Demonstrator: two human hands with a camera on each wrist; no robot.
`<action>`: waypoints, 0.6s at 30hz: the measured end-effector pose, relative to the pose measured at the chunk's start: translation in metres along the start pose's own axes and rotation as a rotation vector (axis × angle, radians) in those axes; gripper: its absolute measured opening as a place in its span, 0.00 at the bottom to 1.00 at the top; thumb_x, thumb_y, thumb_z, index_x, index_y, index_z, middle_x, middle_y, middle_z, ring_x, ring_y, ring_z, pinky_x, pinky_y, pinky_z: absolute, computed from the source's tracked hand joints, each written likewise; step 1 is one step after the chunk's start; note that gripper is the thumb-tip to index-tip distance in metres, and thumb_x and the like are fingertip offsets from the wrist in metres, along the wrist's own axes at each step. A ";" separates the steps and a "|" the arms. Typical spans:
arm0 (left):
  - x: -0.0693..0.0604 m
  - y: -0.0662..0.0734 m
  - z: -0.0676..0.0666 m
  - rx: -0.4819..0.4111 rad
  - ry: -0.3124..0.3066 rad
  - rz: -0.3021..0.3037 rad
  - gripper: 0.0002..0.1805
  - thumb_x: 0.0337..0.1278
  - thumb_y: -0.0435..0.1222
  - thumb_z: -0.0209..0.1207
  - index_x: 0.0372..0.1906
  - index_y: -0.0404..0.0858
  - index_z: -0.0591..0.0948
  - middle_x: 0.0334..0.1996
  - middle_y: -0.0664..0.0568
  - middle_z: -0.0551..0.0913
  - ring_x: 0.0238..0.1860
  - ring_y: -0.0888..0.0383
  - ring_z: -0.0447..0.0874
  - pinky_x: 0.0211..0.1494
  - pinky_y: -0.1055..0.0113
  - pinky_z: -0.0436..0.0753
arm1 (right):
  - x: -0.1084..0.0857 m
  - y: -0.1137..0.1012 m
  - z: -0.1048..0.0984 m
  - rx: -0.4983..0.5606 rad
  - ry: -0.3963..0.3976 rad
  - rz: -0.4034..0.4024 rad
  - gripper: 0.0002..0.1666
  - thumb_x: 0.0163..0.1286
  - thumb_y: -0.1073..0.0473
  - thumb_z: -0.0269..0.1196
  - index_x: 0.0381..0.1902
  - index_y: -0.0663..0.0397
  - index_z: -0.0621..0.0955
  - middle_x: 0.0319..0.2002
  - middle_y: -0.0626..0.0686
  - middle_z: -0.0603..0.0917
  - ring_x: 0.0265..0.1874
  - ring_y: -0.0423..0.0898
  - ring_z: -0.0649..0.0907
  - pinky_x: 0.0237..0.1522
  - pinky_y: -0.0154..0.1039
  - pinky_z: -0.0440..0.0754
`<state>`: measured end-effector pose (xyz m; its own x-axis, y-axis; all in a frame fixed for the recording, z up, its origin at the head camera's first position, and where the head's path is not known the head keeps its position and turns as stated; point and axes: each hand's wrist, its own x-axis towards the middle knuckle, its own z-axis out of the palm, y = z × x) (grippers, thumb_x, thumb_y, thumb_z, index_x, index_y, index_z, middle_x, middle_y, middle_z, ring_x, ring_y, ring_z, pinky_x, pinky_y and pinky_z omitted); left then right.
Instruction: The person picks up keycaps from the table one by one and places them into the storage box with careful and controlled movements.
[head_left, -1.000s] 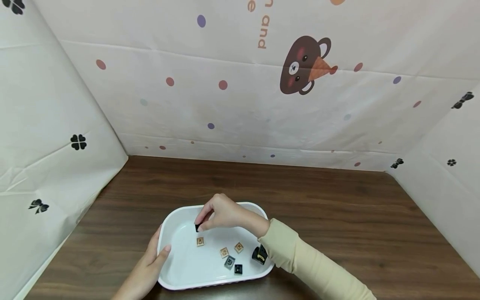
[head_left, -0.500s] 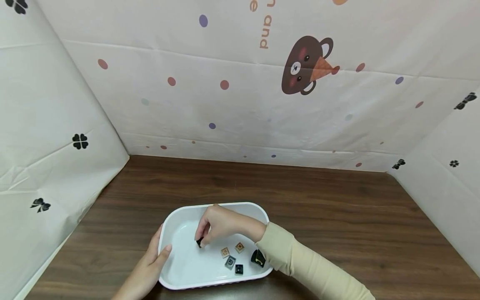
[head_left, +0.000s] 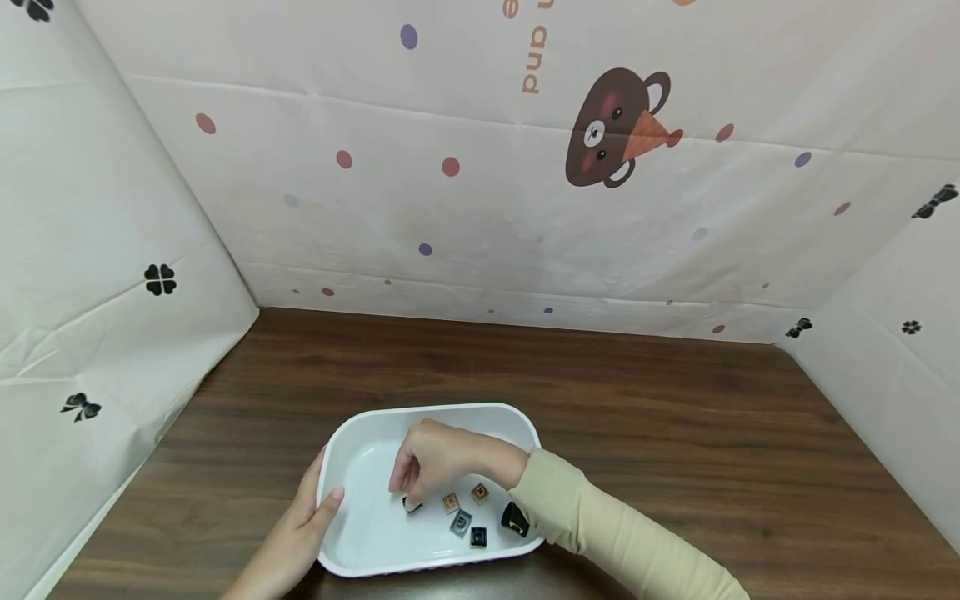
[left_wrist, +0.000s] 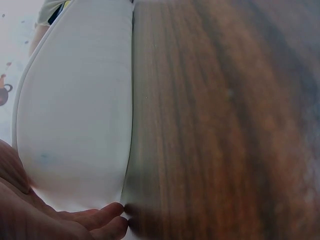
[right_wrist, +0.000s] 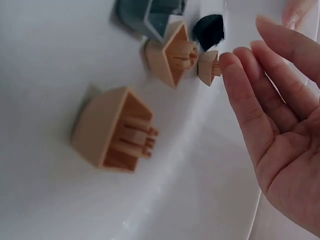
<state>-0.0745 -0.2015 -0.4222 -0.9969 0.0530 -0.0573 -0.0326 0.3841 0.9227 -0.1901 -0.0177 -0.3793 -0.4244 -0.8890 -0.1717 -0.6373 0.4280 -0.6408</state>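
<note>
My left hand (head_left: 296, 529) grips the left end of a white tray (head_left: 356, 558), thumb over the rim and fingers outside. Inside it, my right hand (head_left: 423, 454) is low over the left half. A black keycap (head_left: 412, 505) lies by its thumb, partly covered. In the right wrist view the fingers (right_wrist: 240, 87) are nearly straight and the thumb stands apart, with nothing pinched. A beige keycap (right_wrist: 112, 132) lies upside down, stem showing. To the hand's right are two beige keycaps (head_left: 450, 502), a grey keycap (head_left: 461, 522) and another black keycap (head_left: 478, 537).
The tray stands near the front of a dark wood table (head_left: 637, 433). A white patterned cloth (head_left: 480, 208) closes off the back and sides. A black device with a yellow mark (head_left: 515, 519) sits by the right sleeve (head_left: 600, 521).
My right hand came down and toward me with the black keycap, which now lies apart from the fingers. The leftmost beige keycap became hidden behind the hand. My left hand stays put.
</note>
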 end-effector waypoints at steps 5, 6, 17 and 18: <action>0.000 0.001 0.000 0.009 0.002 0.002 0.32 0.70 0.37 0.40 0.69 0.30 0.41 0.67 0.28 0.46 0.60 0.34 0.56 0.47 0.52 0.74 | 0.000 0.003 -0.004 0.052 0.018 -0.006 0.08 0.47 0.69 0.71 0.29 0.61 0.86 0.24 0.50 0.86 0.21 0.25 0.75 0.28 0.21 0.74; 0.000 0.001 0.000 0.012 0.003 0.002 0.32 0.70 0.37 0.40 0.69 0.30 0.41 0.66 0.28 0.46 0.60 0.34 0.56 0.47 0.52 0.74 | -0.001 0.004 -0.005 0.066 0.024 -0.006 0.08 0.47 0.69 0.71 0.29 0.61 0.86 0.24 0.50 0.86 0.21 0.25 0.75 0.28 0.22 0.74; 0.001 -0.002 0.001 0.028 0.015 0.020 0.32 0.70 0.37 0.40 0.69 0.30 0.41 0.66 0.28 0.47 0.60 0.34 0.56 0.46 0.54 0.75 | -0.012 0.003 -0.024 0.129 0.129 -0.035 0.12 0.49 0.65 0.71 0.34 0.61 0.85 0.28 0.50 0.86 0.26 0.28 0.78 0.32 0.24 0.75; 0.001 -0.002 0.001 0.026 0.015 0.024 0.32 0.70 0.36 0.40 0.69 0.30 0.41 0.66 0.28 0.47 0.60 0.34 0.56 0.46 0.54 0.75 | -0.013 0.002 -0.026 0.138 0.136 -0.039 0.12 0.49 0.65 0.71 0.34 0.61 0.85 0.29 0.51 0.86 0.26 0.28 0.78 0.32 0.25 0.75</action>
<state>-0.0757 -0.2015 -0.4244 -0.9984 0.0483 -0.0292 -0.0071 0.4065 0.9136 -0.2025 -0.0006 -0.3590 -0.4903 -0.8702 -0.0480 -0.5647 0.3592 -0.7430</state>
